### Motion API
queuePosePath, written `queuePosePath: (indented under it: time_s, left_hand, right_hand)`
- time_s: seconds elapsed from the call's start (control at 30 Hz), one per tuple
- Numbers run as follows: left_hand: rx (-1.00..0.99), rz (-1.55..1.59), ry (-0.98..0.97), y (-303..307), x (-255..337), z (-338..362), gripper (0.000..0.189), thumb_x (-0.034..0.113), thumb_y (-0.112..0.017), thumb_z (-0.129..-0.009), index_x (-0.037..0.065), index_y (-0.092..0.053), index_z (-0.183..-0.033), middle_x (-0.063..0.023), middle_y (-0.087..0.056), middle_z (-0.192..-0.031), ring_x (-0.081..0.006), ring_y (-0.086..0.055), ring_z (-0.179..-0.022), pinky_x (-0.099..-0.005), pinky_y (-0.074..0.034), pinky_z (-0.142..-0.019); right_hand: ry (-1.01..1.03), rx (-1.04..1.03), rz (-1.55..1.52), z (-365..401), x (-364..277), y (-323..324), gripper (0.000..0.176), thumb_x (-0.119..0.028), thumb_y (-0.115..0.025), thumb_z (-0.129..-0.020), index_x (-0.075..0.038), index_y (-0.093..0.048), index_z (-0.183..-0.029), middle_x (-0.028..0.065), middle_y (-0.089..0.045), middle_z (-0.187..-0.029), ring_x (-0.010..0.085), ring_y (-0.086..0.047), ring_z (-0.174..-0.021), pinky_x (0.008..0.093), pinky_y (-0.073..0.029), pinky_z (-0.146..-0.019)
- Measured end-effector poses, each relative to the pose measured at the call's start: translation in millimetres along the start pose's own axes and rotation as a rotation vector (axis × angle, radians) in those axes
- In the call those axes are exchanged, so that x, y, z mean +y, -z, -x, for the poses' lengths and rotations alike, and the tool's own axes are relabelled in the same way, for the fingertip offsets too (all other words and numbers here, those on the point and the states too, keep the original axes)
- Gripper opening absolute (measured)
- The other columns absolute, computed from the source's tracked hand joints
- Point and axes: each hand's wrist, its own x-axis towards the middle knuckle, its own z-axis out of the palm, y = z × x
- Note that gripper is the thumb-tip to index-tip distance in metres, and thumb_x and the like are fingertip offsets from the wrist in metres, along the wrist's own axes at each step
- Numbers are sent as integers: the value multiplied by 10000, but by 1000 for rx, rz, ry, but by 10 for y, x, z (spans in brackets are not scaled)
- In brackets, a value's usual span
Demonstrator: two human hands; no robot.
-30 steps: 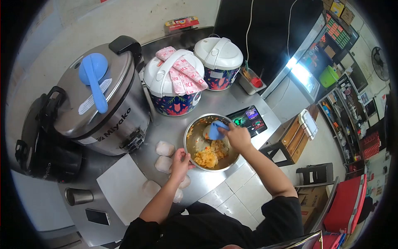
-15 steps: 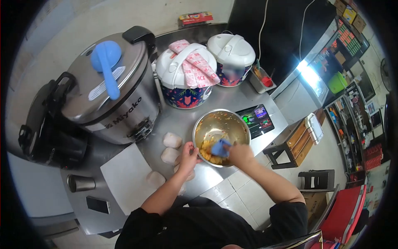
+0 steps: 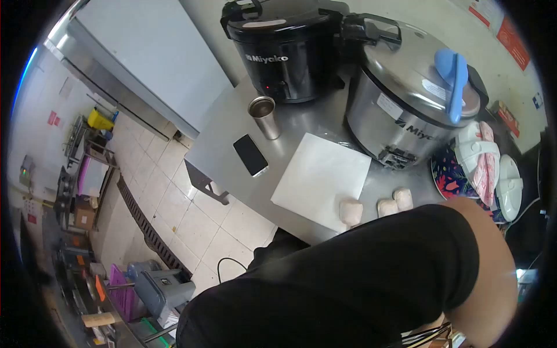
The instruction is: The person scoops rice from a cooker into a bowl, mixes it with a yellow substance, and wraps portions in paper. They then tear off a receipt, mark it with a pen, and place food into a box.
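Neither of my hands shows in this view. Only a black sleeve (image 3: 360,261) and a bare arm (image 3: 493,272) cross the lower right, and they hide part of the table's near side. The metal mixing bowl is out of sight. Several pale, rounded lumps (image 3: 402,199) lie beside the sleeve. One pale lump (image 3: 351,213) rests at the corner of a white sheet or board (image 3: 322,174), whose material I cannot make out.
On the steel table (image 3: 217,130) are a phone (image 3: 250,155) and a metal cup (image 3: 267,122). Behind stand a black rice cooker (image 3: 290,64), a steel cooker (image 3: 377,110) with a blue scoop (image 3: 455,81) on its lid, and floral containers (image 3: 455,168). A grey bin (image 3: 165,290) stands lower left.
The view has swung left and tilted. My hands, the bowl and the blue tool my right hand was holding in it have left the frame; the fridge and floor on the left have come in.
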Motion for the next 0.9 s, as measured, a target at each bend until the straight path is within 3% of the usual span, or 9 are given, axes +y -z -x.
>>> queuePosePath:
  time_s: [0.2, 0.23, 0.27, 0.33, 0.37, 0.43, 0.47, 0.6, 0.9]
  left_hand:
    - [449, 344, 386, -79, -754, 1268, 166, 181, -618, -749, 75, -626, -876, -151, -626, -788, -276, -625, -800, -405, -479, -676]
    - [332, 453, 767, -255, -935, 1643, 175, 195, -613, -783, 38, -603, -860, -161, -623, -801, -305, -617, -802, -419, -469, -675]
    - [346, 785, 787, -665, -1193, 2198, 219, 207, -614, -788, 10, -604, -881, -176, -619, -793, -307, -611, -792, -422, -465, -685]
    - [119, 249, 1122, -1106, -1230, 2811, 438, 346, -531, -881, 32, -480, -1182, -170, -548, -1124, -273, -586, -745, -393, -498, -673]
    - [181, 786, 1583, -1416, -1254, 3002, 562, 438, -476, -904, 65, -338, -1301, -147, -477, -1192, -221, -568, -826, -353, -509, -637]
    - [434, 1076, 1562, -1554, -1059, 3004, 508, 469, -469, -899, 39, -438, -1168, -159, -501, -1138, -221, -545, -943, -300, -485, -640]
    - [471, 607, 1353, -1889, -1191, 3203, 362, 376, -471, -923, 28, -465, -1019, -168, -549, -933, -238, -556, -821, -341, -447, -607]
    - [567, 474, 1131, -1851, -995, 3063, 255, 244, -456, -944, 22, -419, -824, -150, -483, -655, -264, -467, -570, -385, -369, -542]
    - [410, 362, 1031, -1675, -890, 3034, 180, 136, -483, -919, 29, -445, -779, -69, -481, -760, -148, -460, -725, -295, -387, -664]
  right_hand:
    - [-202, 202, -22, -338, -264, 231, 287, -144, -534, -776, -128, -616, -1050, 198, -643, -873, 345, -635, -800, 458, -505, -690]
    - [-286, 138, 46, -390, -293, 208, 196, -93, -512, -813, -78, -624, -973, 176, -648, -887, 336, -637, -796, 422, -516, -690]
    - [-303, 152, 108, -471, -264, 15, 161, -122, -496, -843, -91, -624, -935, 153, -646, -812, 314, -645, -756, 407, -528, -653]
    - [-258, -156, 160, -616, -428, -176, 219, -179, -486, -855, -111, -583, -1038, 144, -598, -966, 278, -653, -741, 357, -535, -586]
    - [-181, -133, 162, -485, -687, -18, 350, -193, -501, -844, -148, -513, -1190, 161, -559, -1087, 256, -658, -729, 346, -534, -577]
    - [0, -37, 131, -175, -929, 109, 512, -164, -490, -839, -261, -423, -1337, 128, -568, -1032, 239, -657, -726, 340, -536, -591]
    - [86, -27, 136, -81, -898, 220, 470, -158, -495, -835, -294, -493, -1285, 114, -562, -1002, 227, -650, -724, 327, -530, -603]
    - [-6, 71, 198, -165, -568, 536, 447, -161, -543, -806, -309, -539, -1228, 85, -552, -980, 214, -635, -732, 317, -517, -577]
    - [31, 243, 104, 201, -475, 220, 505, -162, -492, -810, -374, -485, -1268, 60, -518, -928, 185, -615, -655, 298, -507, -479]
